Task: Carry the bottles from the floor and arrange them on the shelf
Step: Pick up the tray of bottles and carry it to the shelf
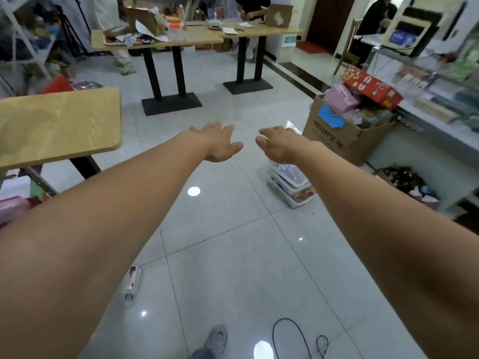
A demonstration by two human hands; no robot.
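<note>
On the pale tiled floor (233,255), one bottle (133,282) lies on its side, just beside a tile joint and partly hidden behind the left forearm. It is a clear plastic bottle with a white label that carries a red mark at the far end, and what seems a small greenish cap at the near end. Both arms reach forward above the floor. The left hand (220,143) has its fingers spread wide and holds nothing. The right hand (278,147) is also empty, its fingers relaxed and a little bent. The hands are near each other, not touching, and well apart from the bottle. A black cable (290,332) lies near a grey shoe (217,339).
</note>
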